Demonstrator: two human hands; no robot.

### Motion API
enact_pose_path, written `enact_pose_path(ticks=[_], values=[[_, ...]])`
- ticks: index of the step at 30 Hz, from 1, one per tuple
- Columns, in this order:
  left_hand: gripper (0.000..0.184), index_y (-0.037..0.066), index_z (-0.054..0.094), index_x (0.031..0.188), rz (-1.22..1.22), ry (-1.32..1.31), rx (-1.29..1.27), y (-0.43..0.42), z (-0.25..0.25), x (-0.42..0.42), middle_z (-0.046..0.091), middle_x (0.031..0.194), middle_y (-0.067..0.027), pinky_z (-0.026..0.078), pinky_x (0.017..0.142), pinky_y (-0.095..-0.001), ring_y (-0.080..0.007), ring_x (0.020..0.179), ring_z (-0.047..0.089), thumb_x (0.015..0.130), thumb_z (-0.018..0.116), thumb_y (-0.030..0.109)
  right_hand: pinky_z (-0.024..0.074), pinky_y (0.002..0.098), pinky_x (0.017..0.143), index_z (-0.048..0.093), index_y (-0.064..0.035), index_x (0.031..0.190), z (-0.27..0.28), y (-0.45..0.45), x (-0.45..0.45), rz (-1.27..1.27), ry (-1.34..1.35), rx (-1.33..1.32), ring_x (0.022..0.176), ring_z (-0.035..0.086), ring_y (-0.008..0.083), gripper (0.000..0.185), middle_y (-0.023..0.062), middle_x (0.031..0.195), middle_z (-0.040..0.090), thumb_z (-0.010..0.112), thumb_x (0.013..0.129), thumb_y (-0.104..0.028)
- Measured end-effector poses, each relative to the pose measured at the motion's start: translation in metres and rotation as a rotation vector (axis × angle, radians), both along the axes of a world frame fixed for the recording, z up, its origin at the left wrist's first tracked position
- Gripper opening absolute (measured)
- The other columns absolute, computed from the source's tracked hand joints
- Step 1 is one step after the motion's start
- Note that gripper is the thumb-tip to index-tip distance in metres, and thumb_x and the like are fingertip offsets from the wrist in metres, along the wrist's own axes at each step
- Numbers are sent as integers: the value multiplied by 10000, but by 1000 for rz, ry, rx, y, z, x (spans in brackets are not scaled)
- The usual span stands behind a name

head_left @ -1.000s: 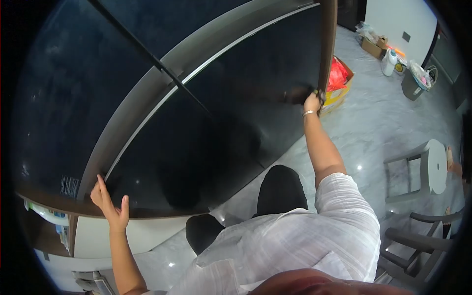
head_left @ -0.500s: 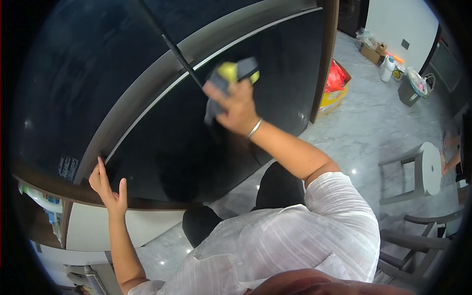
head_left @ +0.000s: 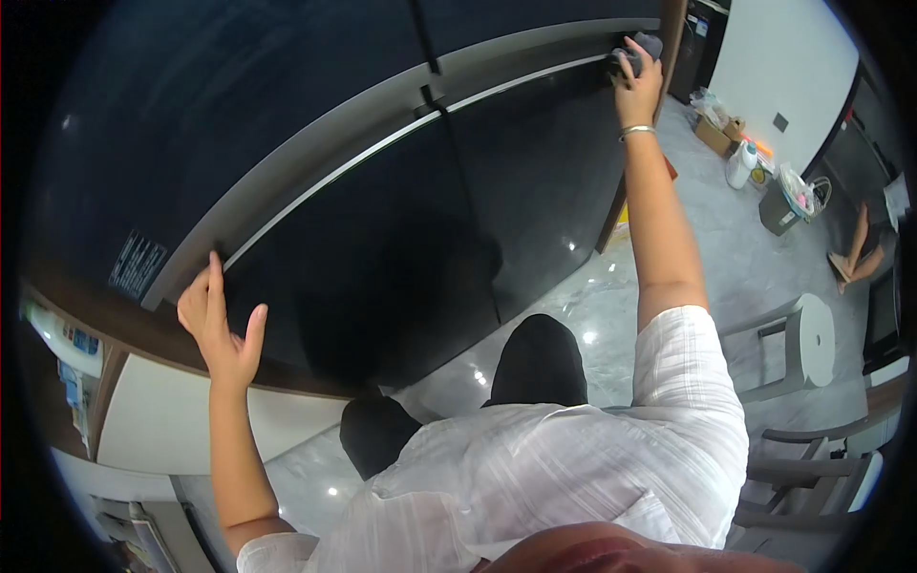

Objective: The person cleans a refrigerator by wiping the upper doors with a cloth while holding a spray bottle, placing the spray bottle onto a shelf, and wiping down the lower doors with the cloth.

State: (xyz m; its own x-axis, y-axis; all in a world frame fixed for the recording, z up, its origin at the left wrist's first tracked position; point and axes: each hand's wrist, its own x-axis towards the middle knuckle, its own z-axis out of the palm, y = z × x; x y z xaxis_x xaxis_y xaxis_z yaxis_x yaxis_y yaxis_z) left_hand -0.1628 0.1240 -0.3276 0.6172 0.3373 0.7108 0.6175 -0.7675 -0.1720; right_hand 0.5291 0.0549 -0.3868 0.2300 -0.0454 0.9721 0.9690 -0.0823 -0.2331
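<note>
Glossy dark panels point(head_left: 373, 258) are facing you; your right hand point(head_left: 639, 91) is gripping a grey cloth point(head_left: 650, 44), best pressed flat; your left hand point(head_left: 220, 329), fingers spread, is apparently bracing.

Bright glints on floor point(head_left: 611, 291), fisheye curves, blackened corners, dark panel point(head_left: 549, 162) seemingly murky

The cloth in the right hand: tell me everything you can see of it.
The cloth is dark grey and looks soft, bunched into a crumpled, rounded wad; no label or pattern can be made out, and its full shape is hidden. The right hand holds it, fingers partly covering it. In view it lies at the upper right corner of the dark panel, close to the brown frame. How firmly it presses there cannot be told.
</note>
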Motion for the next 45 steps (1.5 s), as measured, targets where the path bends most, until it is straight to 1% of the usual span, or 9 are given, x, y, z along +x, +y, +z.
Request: enact_pose_path(ticks=[3,6,8,18,22,26,34,40,45], values=[[778,6,479,1482,-12,-22,5,-3,2,2,571,1308,-159,269,1077,-436,-329,1186,489,831,736,347,432,452,947,724,-143,1055,28,-6,-69,-32,19,-38,1055,576,391,239,124,1036,660,747,817,-144],[784,7,494,1471,-8,-29,14,-4,3,2,576,1293,-143,281,1061,-436,-317,1167,492,825,740,377,420,460,917,724,-149,1015,34,-10,-135,-50,-354,-155,1014,556,387,234,119,989,633,738,785,-110],[786,7,491,1473,-3,-29,5,-4,3,1,572,1289,-143,282,1061,-442,-316,1166,487,834,728,400,404,461,946,718,-107,1061,25,8,-187,140,-87,-42,1068,536,384,277,144,1024,623,725,784,-100],[816,11,500,1463,-104,-78,-44,1,4,-7,587,1243,-122,277,1038,-472,-314,1119,506,794,775,389,390,482,995,751,-171,1110,19,40,-375,376,-169,-20,1099,523,418,380,200,1130,597,760,734,-122],[800,11,493,1470,-238,-187,-120,-1,5,-18,575,1355,-152,329,1059,-443,-342,1192,512,785,793,294,404,454,926,746,-163,1105,33,42,-447,490,-258,-171,999,568,369,387,144,1024,631,753,722,-110],[706,-35,478,1467,-256,-349,-48,-16,-3,-51,529,1457,-186,337,1138,-428,-353,1323,477,832,709,170,403,504,923,713,-195,1150,42,54,-511,612,-367,-277,1112,543,353,517,100,1136,613,808,642,-176],[583,-89,504,1390,-202,-586,-249,-48,-68,-94,554,1336,-223,367,1111,-436,-342,1257,511,877,666,136,411,461,806,694,-228,1228,40,77,-594,687,-588,-315,1108,516,287,618,25,1176,592,814,626,-156],[349,55,620,1194,-659,-588,-96,-94,-21,-98,537,1333,-126,404,1029,-448,-252,1171,526,888,682,209,439,452,838,716,-208,1186,49,85,-617,679,-844,-367,1137,529,251,377,4,1187,592,652,816,-176],[197,212,633,1044,-1127,-884,-47,-164,13,-91,617,1060,3,426,895,-426,-183,915,575,904,732,310,422,467,1019,727,-127,897,52,83,-621,681,-1086,-426,1144,543,227,145,31,1075,626,642,810,-207]])
